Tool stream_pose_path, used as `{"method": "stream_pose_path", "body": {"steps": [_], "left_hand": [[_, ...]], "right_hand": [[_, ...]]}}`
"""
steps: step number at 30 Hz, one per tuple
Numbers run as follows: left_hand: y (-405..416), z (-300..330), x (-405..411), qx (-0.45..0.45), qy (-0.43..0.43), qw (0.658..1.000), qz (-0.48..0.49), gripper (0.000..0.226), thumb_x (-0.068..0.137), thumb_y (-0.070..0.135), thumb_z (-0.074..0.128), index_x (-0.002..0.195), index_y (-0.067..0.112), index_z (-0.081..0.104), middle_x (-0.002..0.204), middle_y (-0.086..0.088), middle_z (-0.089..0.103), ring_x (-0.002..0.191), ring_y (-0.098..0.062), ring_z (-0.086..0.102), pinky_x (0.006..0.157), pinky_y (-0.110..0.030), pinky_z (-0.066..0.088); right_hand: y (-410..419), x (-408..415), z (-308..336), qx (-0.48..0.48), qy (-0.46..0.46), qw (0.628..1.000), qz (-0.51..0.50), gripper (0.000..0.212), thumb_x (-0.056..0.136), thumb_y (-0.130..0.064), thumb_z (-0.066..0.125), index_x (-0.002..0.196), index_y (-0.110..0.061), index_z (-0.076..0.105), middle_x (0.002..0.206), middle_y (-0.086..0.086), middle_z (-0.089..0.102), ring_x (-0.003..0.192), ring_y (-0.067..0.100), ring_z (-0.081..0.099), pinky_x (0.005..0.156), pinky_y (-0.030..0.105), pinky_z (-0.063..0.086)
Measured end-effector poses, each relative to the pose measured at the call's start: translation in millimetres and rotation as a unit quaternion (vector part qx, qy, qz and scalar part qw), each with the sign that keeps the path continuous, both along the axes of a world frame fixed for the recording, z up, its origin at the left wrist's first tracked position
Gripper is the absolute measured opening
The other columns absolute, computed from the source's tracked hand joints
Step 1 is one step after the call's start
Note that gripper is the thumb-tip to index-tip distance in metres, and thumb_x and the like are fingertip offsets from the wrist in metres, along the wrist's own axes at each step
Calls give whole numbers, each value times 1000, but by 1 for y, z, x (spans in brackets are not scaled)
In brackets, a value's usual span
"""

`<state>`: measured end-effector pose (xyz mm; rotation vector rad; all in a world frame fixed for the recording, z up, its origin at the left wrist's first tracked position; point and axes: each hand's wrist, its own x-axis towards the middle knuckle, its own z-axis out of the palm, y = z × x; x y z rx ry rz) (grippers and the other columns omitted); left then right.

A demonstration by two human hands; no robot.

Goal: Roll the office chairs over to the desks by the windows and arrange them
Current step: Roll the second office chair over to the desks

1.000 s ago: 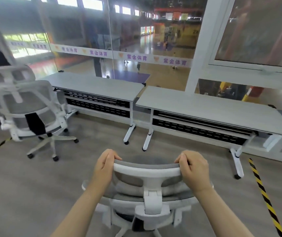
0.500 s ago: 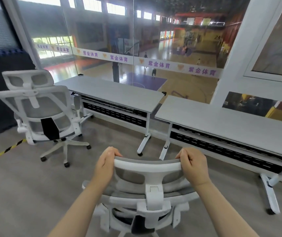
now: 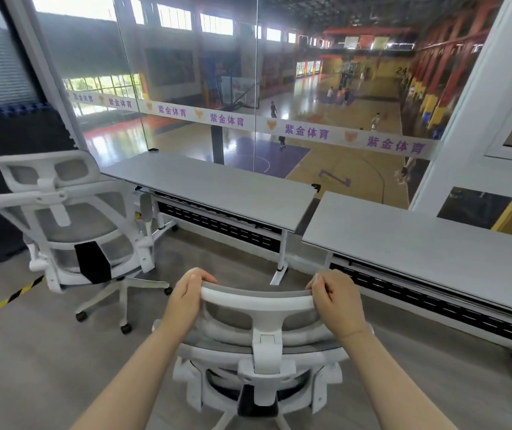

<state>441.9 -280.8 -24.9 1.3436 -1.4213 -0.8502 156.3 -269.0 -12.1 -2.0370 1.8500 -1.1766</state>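
Observation:
A white mesh office chair (image 3: 260,346) stands right in front of me, its back toward me. My left hand (image 3: 188,301) grips the left end of its headrest and my right hand (image 3: 338,305) grips the right end. Two grey desks stand side by side along the glass wall: the left desk (image 3: 214,186) and the right desk (image 3: 428,243). The held chair faces the gap between them, a short way off. A second white mesh chair (image 3: 71,225) stands at the left desk's left end.
Yellow-black floor tape (image 3: 3,304) runs at the lower left. A dark padded block (image 3: 6,187) stands behind the second chair. A white pillar (image 3: 462,119) rises at the right behind the right desk. The desks' white wheeled legs (image 3: 281,268) stand ahead.
The held chair and I have moved forward and to the left; the desks and the second chair appear closer and shifted right. Both hands keep their grip on the headrest.

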Motion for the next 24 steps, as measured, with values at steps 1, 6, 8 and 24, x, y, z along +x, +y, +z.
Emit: {"method": "stream_pose_path", "body": {"steps": [1, 6, 8, 24], "left_hand": [[-11, 3, 2, 7, -10, 1000, 6, 39, 98, 23, 31, 78, 13, 63, 87, -1, 63, 80, -6, 55, 68, -12, 40], [-60, 9, 9, 37, -17, 999, 28, 35, 96, 21, 31, 85, 14, 64, 97, -2, 64, 85, -7, 56, 73, -21, 41], [-74, 10, 10, 48, -16, 998, 40, 35, 98, 20, 32, 90, 11, 64, 101, -1, 64, 90, -8, 55, 76, -20, 40], [-119, 18, 16, 74, 0, 993, 90, 44, 84, 41, 29, 91, 17, 66, 107, -4, 64, 102, -26, 56, 78, -29, 41]], "right_hand": [[-12, 3, -1, 3, -5, 1000, 0, 42, 86, -31, 31, 59, -5, 49, 56, 8, 51, 60, 22, 50, 58, 43, 42], [-61, 11, -2, -3, -3, 1000, 15, 41, 88, -30, 31, 58, -6, 47, 57, 8, 54, 60, 22, 53, 59, 43, 42], [-74, 14, -1, -11, 6, 1000, 20, 37, 90, -27, 33, 57, -10, 42, 54, 5, 50, 57, 18, 49, 56, 39, 41], [-128, 25, 0, -29, 9, 998, 57, 36, 89, -26, 33, 56, -12, 41, 51, 1, 45, 54, 17, 44, 54, 32, 34]]}}
